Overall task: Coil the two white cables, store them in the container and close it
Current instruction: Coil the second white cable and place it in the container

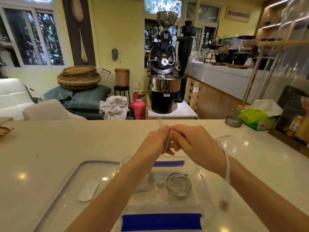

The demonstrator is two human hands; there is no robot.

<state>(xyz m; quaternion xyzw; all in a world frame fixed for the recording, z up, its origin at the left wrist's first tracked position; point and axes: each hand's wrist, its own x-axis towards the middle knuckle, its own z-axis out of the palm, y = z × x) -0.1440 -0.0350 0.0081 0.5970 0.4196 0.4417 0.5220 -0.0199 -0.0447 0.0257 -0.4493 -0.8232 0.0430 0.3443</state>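
Note:
One white cable [178,184] lies coiled inside the clear container [203,180], which has blue clips at its near and far sides. Above the container, my left hand [154,141] and my right hand [192,143] meet and both pinch the second white cable [225,158]. Its plug end sticks up between my fingertips. A few loops hang between my hands. The loose length swings blurred around my right wrist and down to the right of the container. The clear lid [80,183] with a white oval pad lies flat to the left of the container.
A metal ashtray [233,121] and a green tissue pack [256,118] sit at the counter's far right. A wooden stand with bottles borders the right edge. A woven item [5,131] lies at the far left. Behind the counter stands a coffee roaster.

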